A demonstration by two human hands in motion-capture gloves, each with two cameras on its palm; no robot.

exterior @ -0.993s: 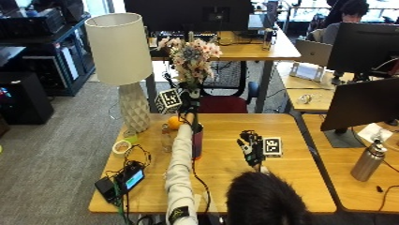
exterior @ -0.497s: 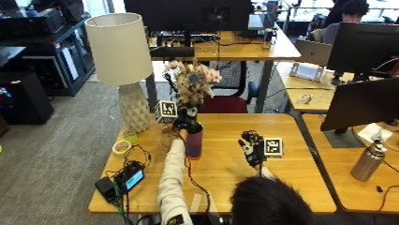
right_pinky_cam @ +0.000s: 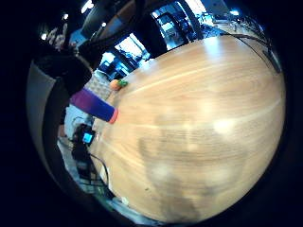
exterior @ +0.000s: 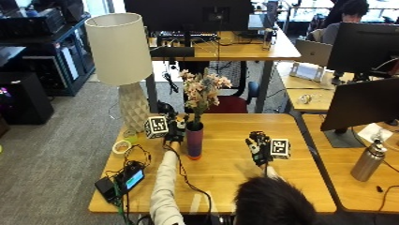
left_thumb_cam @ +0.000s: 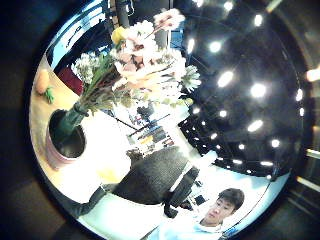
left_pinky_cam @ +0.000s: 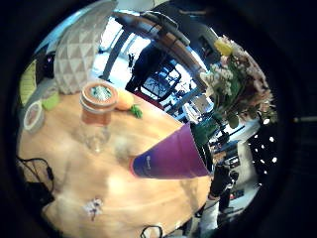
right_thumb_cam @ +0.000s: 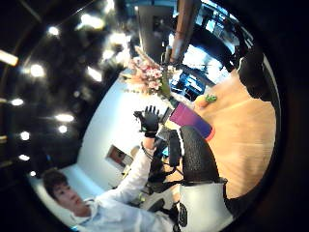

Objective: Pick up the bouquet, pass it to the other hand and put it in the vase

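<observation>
Nearest the person, the right hand [exterior: 259, 147] hovers low over the wooden counter [exterior: 293, 173] with its fingers spread and nothing in it, well apart from the vase.

Further out, the left hand [exterior: 174, 135] sits just beside the purple vase [exterior: 195, 140], on the vase's left at about rim height. In the right thumb side palm view its fingers stand straight and splayed, gripping nothing (whether a fingertip brushes the stems cannot be told).

The bouquet [exterior: 202, 91] already stands in the vase: its green stems drop into the mouth, as the left thumb side palm view shows, and the pink and cream blooms rise above the rim. Its long axis runs nearly upright, leaning slightly.

So the task looks all but finished, and what matters for the next move is that the left hand is by far the nearer, right alongside an upright vase. Drawing it sideways and back, away from the stems, should avoid tipping the vase.

Beyond stand a small orange fruit [left_pinky_cam: 124, 100], a glass jar [left_pinky_cam: 97, 115] and the lamp base [exterior: 135, 111].
</observation>
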